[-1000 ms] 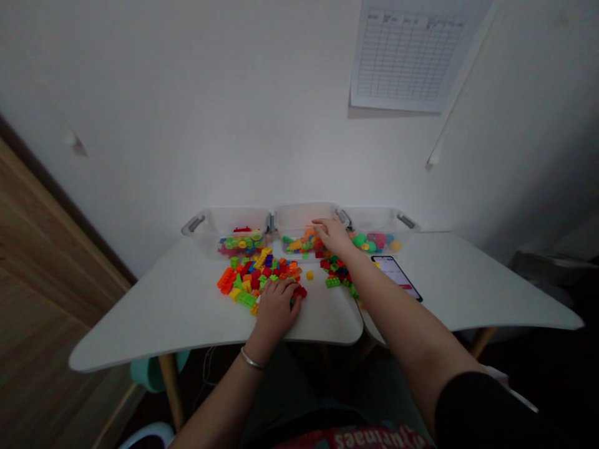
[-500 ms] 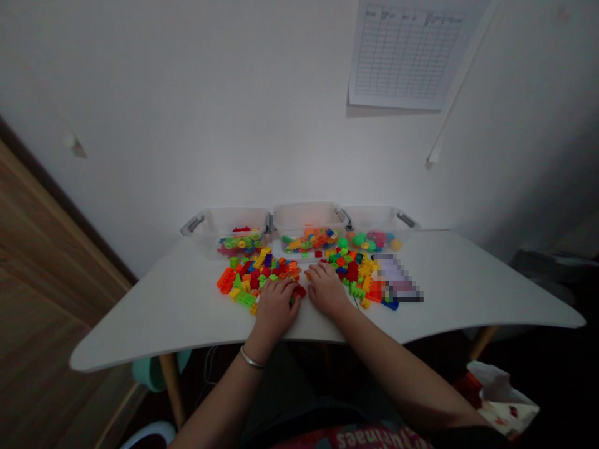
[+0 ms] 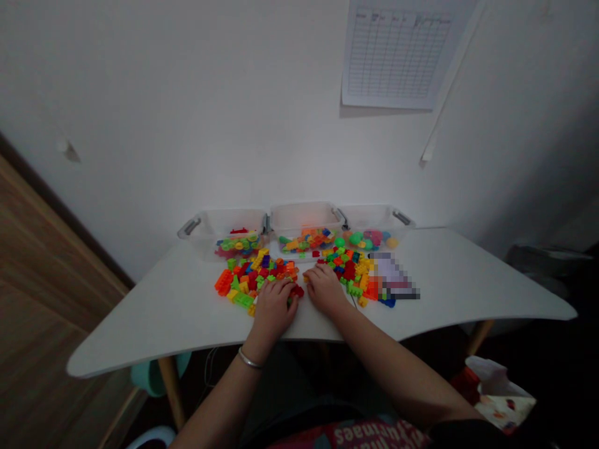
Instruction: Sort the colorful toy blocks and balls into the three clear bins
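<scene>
1. Toy bricks [image 3: 243,300] lie in two heaps on the table [image 3: 154,327], between its front edge and the bins [image 3: 306,215].
2. Left hand [image 3: 273,307], half-curled, rests at the left heap; its grip is hidden.
3. Right hand [image 3: 324,290], fingers bent, is at a yellow brick [image 3: 306,279]; I cannot tell whether it grips.

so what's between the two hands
The head view shows white tabletop, plus a red toy block by the left hand and a yellow toy block by the right hand.

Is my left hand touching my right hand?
Apart. In the head view, a strip of white table shows between the left hand and the right hand.
</scene>
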A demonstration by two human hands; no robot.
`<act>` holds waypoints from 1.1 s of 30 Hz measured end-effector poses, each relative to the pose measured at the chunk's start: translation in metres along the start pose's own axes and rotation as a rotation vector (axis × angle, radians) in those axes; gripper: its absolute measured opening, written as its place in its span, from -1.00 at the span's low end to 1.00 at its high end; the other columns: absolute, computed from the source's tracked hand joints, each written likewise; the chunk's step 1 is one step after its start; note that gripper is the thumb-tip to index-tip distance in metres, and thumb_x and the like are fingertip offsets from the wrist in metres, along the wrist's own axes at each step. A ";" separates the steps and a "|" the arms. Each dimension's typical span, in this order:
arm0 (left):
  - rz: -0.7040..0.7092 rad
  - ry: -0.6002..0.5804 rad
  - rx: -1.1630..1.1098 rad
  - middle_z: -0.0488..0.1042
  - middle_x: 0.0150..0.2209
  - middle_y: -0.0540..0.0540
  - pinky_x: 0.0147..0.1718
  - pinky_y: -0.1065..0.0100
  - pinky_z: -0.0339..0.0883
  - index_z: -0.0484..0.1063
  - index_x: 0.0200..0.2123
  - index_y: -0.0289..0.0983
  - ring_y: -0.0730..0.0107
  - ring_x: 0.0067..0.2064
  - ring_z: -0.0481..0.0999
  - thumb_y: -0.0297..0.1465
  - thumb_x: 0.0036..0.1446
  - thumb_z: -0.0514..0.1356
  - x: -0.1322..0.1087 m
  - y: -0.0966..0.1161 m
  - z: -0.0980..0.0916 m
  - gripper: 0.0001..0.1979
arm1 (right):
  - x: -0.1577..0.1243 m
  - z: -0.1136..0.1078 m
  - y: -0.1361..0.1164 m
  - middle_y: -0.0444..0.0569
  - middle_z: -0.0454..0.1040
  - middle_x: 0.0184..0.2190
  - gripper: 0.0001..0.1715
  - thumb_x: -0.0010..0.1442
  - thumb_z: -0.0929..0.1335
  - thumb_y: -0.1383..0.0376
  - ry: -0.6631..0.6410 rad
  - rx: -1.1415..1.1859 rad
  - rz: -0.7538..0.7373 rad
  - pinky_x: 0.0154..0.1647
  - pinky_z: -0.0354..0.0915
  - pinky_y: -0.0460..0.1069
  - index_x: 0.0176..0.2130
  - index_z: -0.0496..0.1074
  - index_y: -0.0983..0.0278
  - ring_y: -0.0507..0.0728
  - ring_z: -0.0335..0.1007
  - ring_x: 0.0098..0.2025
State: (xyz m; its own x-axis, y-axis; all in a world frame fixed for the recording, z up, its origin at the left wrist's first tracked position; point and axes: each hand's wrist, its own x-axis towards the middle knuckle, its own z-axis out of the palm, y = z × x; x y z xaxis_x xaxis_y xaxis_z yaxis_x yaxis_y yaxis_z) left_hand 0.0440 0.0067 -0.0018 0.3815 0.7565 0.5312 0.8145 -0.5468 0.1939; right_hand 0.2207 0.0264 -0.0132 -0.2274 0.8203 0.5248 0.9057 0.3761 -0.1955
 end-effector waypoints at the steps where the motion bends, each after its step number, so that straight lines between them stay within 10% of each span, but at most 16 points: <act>1: -0.002 -0.002 0.001 0.53 -0.03 -0.16 0.09 0.00 0.25 0.50 -0.09 -0.23 0.09 -0.01 0.45 -0.35 0.19 0.12 0.000 0.000 0.000 -0.74 | 0.000 0.000 0.000 0.06 0.55 -0.12 -0.69 0.20 0.29 0.40 0.004 -0.002 0.001 0.22 0.16 0.14 -0.07 0.50 0.28 0.23 0.29 0.11; 13: -0.013 -0.017 0.002 0.53 -0.02 -0.14 0.09 0.01 0.24 0.49 -0.09 -0.22 0.09 0.00 0.44 -0.35 0.19 0.13 0.000 0.000 0.000 -0.75 | 0.000 -0.002 -0.001 0.03 0.53 -0.24 -0.83 0.17 0.31 0.40 -0.009 0.045 0.059 0.03 0.24 0.04 -0.21 0.46 0.27 0.20 0.36 -0.07; 20: -0.010 -0.016 0.000 0.53 -0.03 -0.15 0.07 0.02 0.26 0.49 -0.08 -0.24 0.10 -0.01 0.46 -0.36 0.18 0.15 0.000 -0.001 0.000 -0.74 | 0.010 0.002 0.013 0.06 0.49 -0.26 -0.83 0.17 0.29 0.34 0.297 0.248 0.126 -0.07 0.29 0.07 -0.20 0.40 0.29 0.20 0.38 -0.17; 33: 0.000 0.008 -0.009 0.54 -0.02 -0.14 0.08 -0.01 0.26 0.51 -0.09 -0.21 0.11 -0.02 0.46 -0.34 0.19 0.13 -0.001 -0.003 0.001 -0.75 | 0.097 -0.045 0.043 0.01 0.52 -0.10 -0.64 0.29 0.24 0.28 0.543 0.197 0.186 0.12 0.16 0.11 0.01 0.47 0.22 0.19 0.29 0.01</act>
State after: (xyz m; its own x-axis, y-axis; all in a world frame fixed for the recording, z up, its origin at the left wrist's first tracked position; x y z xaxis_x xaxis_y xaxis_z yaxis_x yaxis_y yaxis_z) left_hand 0.0421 0.0083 -0.0037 0.3777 0.7534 0.5382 0.8105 -0.5501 0.2013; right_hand 0.2534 0.1025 0.0666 0.1899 0.5624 0.8048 0.8179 0.3628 -0.4466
